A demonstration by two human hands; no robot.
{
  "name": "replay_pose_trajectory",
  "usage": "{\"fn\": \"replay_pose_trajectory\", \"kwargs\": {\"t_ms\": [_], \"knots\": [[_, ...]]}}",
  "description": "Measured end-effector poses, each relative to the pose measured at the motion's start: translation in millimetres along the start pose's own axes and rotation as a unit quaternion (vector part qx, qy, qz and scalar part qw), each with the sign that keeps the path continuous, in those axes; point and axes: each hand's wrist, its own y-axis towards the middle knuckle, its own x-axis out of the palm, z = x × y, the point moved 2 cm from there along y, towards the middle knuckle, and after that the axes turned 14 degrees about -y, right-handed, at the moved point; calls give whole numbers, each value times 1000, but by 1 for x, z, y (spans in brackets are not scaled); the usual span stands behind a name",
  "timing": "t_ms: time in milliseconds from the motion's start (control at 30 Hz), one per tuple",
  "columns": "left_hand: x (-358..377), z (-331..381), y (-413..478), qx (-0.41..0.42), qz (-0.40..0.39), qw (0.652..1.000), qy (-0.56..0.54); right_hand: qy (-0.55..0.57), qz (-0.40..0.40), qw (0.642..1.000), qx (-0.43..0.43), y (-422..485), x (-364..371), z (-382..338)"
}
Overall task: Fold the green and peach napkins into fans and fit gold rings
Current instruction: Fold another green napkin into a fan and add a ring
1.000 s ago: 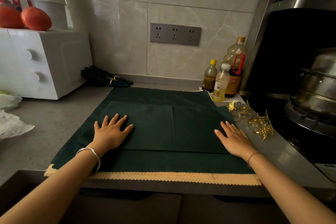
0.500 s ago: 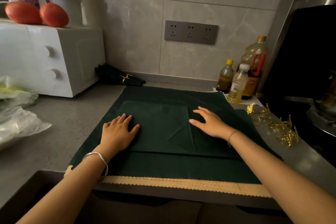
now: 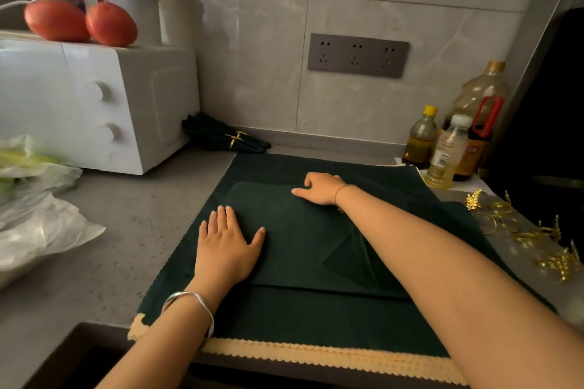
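- Green napkin [image 3: 300, 230] is lying folded over peach napkin [image 3: 331, 355].
- Left hand [image 3: 226, 249] is pressing it flat, fingers spread.
- Right hand [image 3: 320, 188] is pinching its far fold.

free: counter [image 3: 132, 230] left of green napkin [image 3: 316, 319] | blocked: white oven [image 3: 94, 104] back left, bottles [image 3: 445, 151] back right, gold rings [image 3: 521, 230] right
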Motion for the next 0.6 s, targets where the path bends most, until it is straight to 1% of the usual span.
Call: {"fn": "replay_pose_trajectory", "kwargs": {"t_ms": [33, 100, 200, 267, 333, 400, 500, 567, 600], "knots": [[0, 0, 0, -1, 0, 1000, 2, 21, 0, 999, -25, 2, -3, -13], [0, 0, 0, -3, -2, 1000, 1, 61, 24, 995, -80, 6, -9, -41], [-1, 1, 0, 0, 3, 1000, -9, 52, 85, 982, -159, 4, -16, -75], [-1, 0, 1, 3, 10, 1000, -29, 44, 126, 972, -196, -1, -22, -86], [-3, 0, 0, 5, 21, 998, -61, 38, 164, 962, -213, -12, -27, -86], [-5, 2, -4, 15, 40, 992, -116, 27, 196, 956, -217, -27, -31, -77], [-13, 5, -7, 31, 83, 970, -227, 11, 208, 954, -216, -56, -33, -55], [-20, 5, -7, 36, 71, 965, -248, 9, 204, 955, -213, -78, -31, -38], [-23, 4, -7, 36, 48, 971, -230, 15, 202, 956, -213, -91, -30, -31]]}}
